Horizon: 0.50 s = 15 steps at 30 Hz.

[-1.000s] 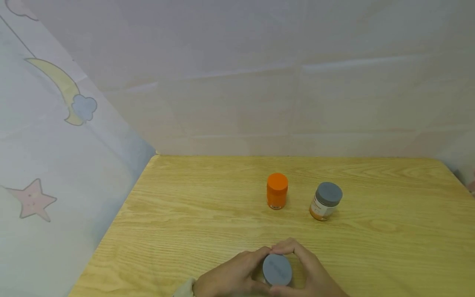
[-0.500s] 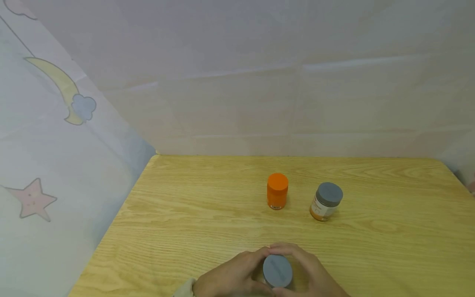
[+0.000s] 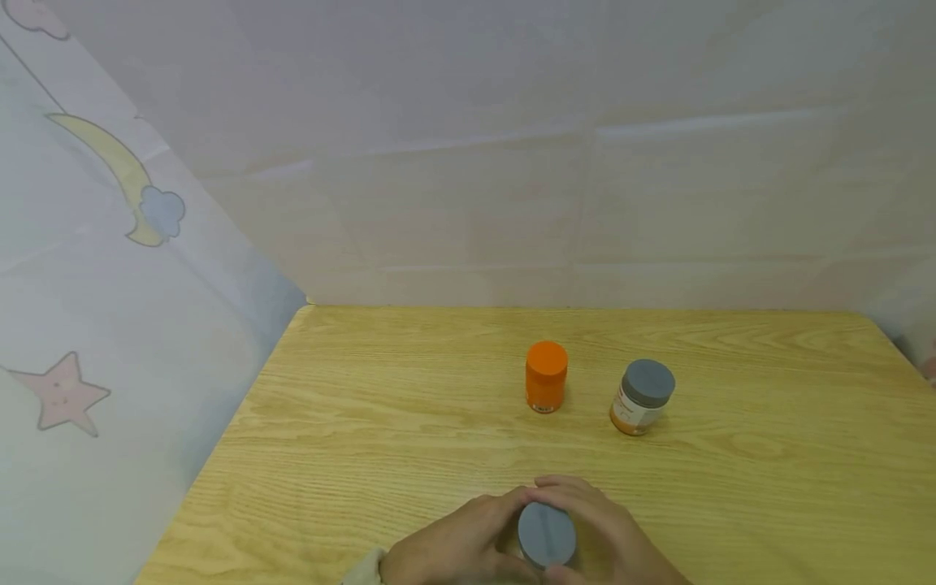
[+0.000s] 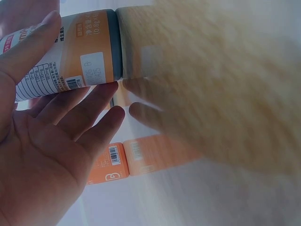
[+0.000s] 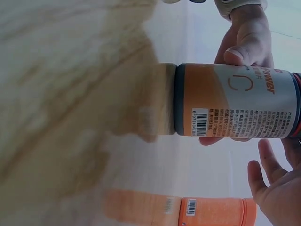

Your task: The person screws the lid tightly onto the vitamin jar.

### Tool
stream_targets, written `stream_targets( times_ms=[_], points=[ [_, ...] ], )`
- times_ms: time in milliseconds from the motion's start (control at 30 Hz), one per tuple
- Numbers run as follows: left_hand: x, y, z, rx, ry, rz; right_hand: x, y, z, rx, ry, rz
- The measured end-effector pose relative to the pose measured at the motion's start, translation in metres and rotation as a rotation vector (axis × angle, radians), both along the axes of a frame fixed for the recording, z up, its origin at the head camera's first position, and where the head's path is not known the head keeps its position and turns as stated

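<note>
A jar with a grey lid (image 3: 547,535) stands upright on the wooden table at the near edge of the head view. My left hand (image 3: 457,540) grips its body from the left; the left wrist view shows the thumb across the orange-and-white label (image 4: 89,52). My right hand (image 3: 610,528) curves round the lid from the right, index finger along the far rim and thumb at the near rim. In the right wrist view, the right hand's (image 5: 277,193) fingers reach the lid end of the jar (image 5: 235,101), partly cut off by the frame.
An orange jar (image 3: 546,378) stands farther back on the wooden table (image 3: 366,422). Another grey-lidded jar (image 3: 643,398) with a white and orange label stands to its right. A pale cloth backdrop (image 3: 453,187) rises behind the table and along its left side.
The right hand's fingers have shifted round the lid, and its thumb has moved along the near rim. The streak on the lid has turned from diagonal to nearly vertical. The left hand stays put.
</note>
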State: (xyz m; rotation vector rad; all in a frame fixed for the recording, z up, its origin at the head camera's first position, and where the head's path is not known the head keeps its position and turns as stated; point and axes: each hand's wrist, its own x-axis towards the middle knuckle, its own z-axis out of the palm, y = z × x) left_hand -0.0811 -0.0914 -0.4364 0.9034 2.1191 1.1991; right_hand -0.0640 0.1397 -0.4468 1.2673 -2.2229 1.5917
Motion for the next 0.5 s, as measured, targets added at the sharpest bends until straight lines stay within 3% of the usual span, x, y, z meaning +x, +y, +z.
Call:
stream_targets(
  times_ms=[267,433,500],
  points=[
    [-0.0001,-0.0001,-0.0002,-0.024,0.021,-0.001,0.0004,-0.0059,-0.0036,-0.079,-0.034,-0.073],
    [0.0009,0.0004,0.0007,-0.054,0.075,-0.003,0.0018,-0.0028,-0.0023,-0.004,-0.031,-0.068],
    [0.0009,0.0003,0.001,-0.041,0.066,-0.006,0.0026,-0.0006,-0.0017,0.026,-0.01,-0.057]
  ],
)
